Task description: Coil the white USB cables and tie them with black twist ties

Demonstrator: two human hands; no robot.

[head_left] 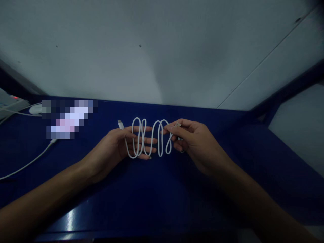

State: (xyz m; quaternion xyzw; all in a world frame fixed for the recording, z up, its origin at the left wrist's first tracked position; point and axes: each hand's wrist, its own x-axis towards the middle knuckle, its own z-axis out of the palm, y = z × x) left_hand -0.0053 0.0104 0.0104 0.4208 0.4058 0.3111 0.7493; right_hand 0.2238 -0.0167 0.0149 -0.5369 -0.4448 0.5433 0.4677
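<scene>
A white cable (160, 138) is stretched in several loose loops between my two hands, above the blue table (141, 189). My left hand (126, 140) holds the end with the small metal plug (120, 124) under its thumb, its other fingers extended behind the loops. My right hand (188, 135) pinches the other end between thumb and fingers, where a wider metal plug (178, 125) sticks up. The lower fingers of my right hand are curled, and part of the cable there is hidden.
At the left, a blurred-out lit device (73, 119) has a white cord (32, 162) plugged into its lower end. Behind it are a white rounded object (35, 109) and a white box (11, 101) with a red light. A pale wall (113, 60) stands behind the table.
</scene>
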